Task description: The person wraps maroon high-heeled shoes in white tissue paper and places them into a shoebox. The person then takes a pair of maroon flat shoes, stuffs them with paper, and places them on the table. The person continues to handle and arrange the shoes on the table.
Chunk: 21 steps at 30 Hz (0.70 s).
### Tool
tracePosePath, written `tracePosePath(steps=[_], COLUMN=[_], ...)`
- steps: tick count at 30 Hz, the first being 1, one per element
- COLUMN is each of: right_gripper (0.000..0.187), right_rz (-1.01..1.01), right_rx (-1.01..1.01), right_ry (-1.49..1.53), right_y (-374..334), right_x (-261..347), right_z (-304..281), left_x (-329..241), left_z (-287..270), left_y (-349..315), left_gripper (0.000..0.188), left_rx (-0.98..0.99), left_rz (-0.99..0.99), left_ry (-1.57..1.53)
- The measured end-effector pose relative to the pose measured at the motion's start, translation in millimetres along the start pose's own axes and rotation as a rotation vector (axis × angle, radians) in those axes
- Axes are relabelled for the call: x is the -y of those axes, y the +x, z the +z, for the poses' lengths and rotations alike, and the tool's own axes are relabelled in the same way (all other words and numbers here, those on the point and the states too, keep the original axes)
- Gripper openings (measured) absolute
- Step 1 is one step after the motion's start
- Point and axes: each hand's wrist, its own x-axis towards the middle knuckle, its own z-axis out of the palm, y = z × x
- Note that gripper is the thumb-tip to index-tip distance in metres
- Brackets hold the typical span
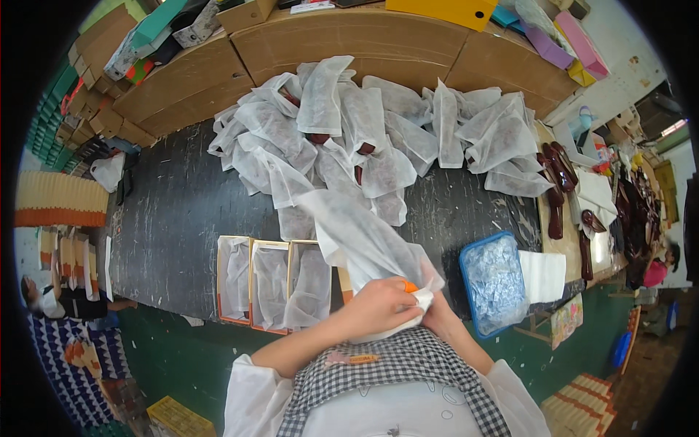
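Note:
In front of my waist I hold a white translucent fabric shoe bag, its long end slanting up and left over the table. My left hand is closed on the bag's near edge, with something orange at its fingers. My right hand grips the same gathered edge from the other side, its fingers partly hidden by the cloth. What the bag contains is blurred by the fabric. Left of my hands stand several open boxes with white bags in them. Beyond lies a pile of similar bags, dark red shoes peeking from some.
A blue basket with clear plastic stands at the right, beside white sheets. Dark red shoes lie farther right. Cardboard walls the back of the black table. Other people are at the far left and right.

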Motion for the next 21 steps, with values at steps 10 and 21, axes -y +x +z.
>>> tracePosePath(steps=[10,21], right_gripper=[0.060,0.059], right_rz=[-0.977,-0.094], right_rx=[0.264,-0.380], right_ry=[-0.930,-1.347], right_y=[189.8,173.3], right_x=[83.8,-124.2], right_z=[104.5,-82.6], left_x=[68.5,41.8], left_z=[-93.5,-104.5], left_y=[-183.5,-213.7], left_gripper=[0.014,0.028], left_rx=[-1.104,-1.214], left_rz=[-0.571,-0.588], left_ry=[0.132,-0.150])
